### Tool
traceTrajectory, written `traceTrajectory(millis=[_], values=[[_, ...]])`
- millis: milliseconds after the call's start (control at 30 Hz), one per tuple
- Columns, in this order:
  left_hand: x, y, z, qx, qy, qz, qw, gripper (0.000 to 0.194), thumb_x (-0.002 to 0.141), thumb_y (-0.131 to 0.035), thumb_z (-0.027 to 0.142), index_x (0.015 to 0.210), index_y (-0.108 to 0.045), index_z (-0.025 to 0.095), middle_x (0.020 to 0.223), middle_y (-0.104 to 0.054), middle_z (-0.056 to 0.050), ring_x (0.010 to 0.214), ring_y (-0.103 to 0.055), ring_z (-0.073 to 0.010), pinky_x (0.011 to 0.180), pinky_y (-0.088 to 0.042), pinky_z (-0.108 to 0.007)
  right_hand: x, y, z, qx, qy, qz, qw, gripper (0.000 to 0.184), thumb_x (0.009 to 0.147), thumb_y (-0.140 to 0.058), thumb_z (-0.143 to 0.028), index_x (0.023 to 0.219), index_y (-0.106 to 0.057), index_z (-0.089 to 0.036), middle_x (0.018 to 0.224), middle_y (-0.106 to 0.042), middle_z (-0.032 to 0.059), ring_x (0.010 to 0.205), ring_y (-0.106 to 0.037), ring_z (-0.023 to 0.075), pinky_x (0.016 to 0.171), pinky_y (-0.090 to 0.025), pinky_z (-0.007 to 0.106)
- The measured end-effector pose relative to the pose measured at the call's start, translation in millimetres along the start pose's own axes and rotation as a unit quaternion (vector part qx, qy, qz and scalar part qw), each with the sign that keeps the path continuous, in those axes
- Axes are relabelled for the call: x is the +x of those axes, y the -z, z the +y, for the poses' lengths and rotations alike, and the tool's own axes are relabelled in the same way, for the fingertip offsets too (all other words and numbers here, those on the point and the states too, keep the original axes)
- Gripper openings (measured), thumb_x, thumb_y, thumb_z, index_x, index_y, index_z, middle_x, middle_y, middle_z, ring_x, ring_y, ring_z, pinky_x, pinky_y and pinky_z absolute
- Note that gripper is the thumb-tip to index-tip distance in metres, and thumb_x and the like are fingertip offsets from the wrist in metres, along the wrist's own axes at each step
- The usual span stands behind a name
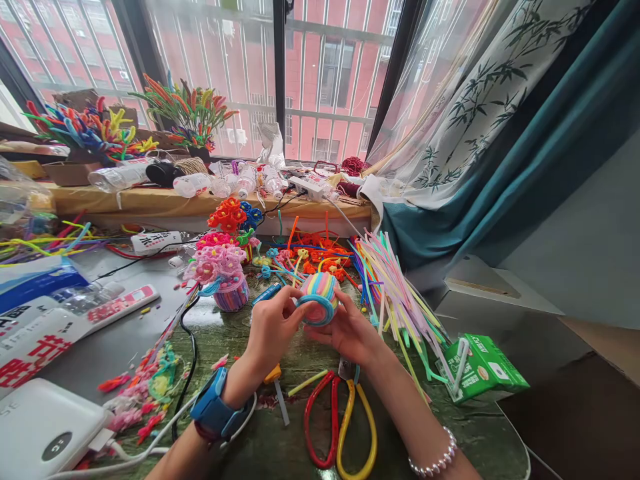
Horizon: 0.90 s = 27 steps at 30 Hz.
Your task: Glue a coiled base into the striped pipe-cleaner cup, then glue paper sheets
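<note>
Both hands hold a small pot wrapped in pastel-striped pipe cleaners (324, 288), tipped on its side, with a blue ring round the end facing me. My left hand (274, 327) pinches the blue ring at its left edge between thumb and fingers. My right hand (353, 330) supports the pot from the right and below, fingers curled against it. Under the hands lie scissors (334, 420) with one red and one yellow handle loop; their blades are mostly hidden by my right hand. A yellow-orange tool with a grey shaft (281, 393) lies beside my left wrist, partly covered.
A finished-looking flower pot (233, 293) with pink blooms stands left of the hands. Loose pipe cleaners (395, 287) and a green carton (487, 370) lie right. Scraps (150, 390), a black cable (187, 333) and a white power bank (50, 427) are left. Bottles (195, 185) line the sill.
</note>
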<state>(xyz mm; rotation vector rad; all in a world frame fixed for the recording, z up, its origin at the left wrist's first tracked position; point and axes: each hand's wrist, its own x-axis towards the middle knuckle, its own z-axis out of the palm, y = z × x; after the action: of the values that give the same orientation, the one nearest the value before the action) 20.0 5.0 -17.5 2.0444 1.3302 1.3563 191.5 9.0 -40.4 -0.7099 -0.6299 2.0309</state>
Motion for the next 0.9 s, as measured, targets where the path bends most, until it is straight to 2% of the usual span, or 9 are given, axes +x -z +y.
traceTrajectory(millis=[233,400,567,667,800,900], values=[[-1.9,-1.1,5.0,0.016,0.017,0.017,1.000,0.027,0.084,-0.063,0.048,0.085,-0.059,0.022,0.048,-0.048,0.011,0.043,-0.043,-0.0091,0.050,-0.033,-0.021,1.1,1.9,0.1,0.012,0.008,-0.019,1.000,0.044,0.090,-0.064,-0.049,0.113,-0.067,-0.012,0.087,-0.078,0.0072,0.071,-0.075,0.0185,0.075,-0.059,0.031],[-2.9,-2.8,4.9,0.017,0.040,0.041,0.998,0.031,0.081,-0.064,0.052,0.089,-0.054,0.023,0.052,-0.055,0.010,0.044,-0.047,-0.0103,0.052,-0.037,-0.022,4.1,5.2,2.0,0.011,0.017,-0.015,1.000,0.047,0.083,-0.072,-0.050,0.113,-0.067,-0.013,0.086,-0.077,0.0068,0.074,-0.074,0.0189,0.080,-0.058,0.034],[-2.4,-2.8,3.9,0.043,0.031,0.046,0.998,0.034,0.082,-0.062,0.052,0.070,-0.052,0.022,0.055,-0.057,0.006,0.047,-0.049,-0.0100,0.052,-0.037,-0.022,5.1,5.9,1.7,0.024,0.042,-0.008,0.999,0.047,0.079,-0.077,-0.046,0.112,-0.067,-0.014,0.090,-0.078,0.0069,0.076,-0.074,0.0194,0.081,-0.059,0.035],[-1.0,-2.3,3.8,0.066,0.016,0.027,0.997,0.037,0.085,-0.059,0.050,0.062,-0.057,0.021,0.053,-0.056,0.005,0.048,-0.046,-0.0097,0.053,-0.035,-0.022,5.1,5.2,1.1,0.030,0.056,-0.001,0.998,0.048,0.076,-0.080,-0.044,0.108,-0.068,-0.012,0.090,-0.078,0.0078,0.076,-0.074,0.0196,0.081,-0.059,0.036],[0.8,-2.0,2.8,0.043,0.003,-0.030,0.999,0.036,0.089,-0.053,0.046,0.067,-0.067,0.020,0.052,-0.058,0.004,0.047,-0.045,-0.0096,0.053,-0.035,-0.022,5.3,4.7,1.5,0.018,0.067,0.010,0.998,0.046,0.075,-0.081,-0.044,0.105,-0.069,-0.011,0.090,-0.078,0.0091,0.078,-0.075,0.0203,0.081,-0.059,0.035],[1.3,-1.3,2.3,0.030,0.003,-0.058,0.998,0.039,0.090,-0.050,0.045,0.065,-0.066,0.020,0.051,-0.057,0.003,0.047,-0.047,-0.0101,0.052,-0.035,-0.022,5.9,4.7,3.0,-0.008,0.075,0.017,0.997,0.048,0.076,-0.079,-0.048,0.106,-0.069,-0.011,0.089,-0.078,0.0094,0.078,-0.075,0.0213,0.080,-0.060,0.035]])
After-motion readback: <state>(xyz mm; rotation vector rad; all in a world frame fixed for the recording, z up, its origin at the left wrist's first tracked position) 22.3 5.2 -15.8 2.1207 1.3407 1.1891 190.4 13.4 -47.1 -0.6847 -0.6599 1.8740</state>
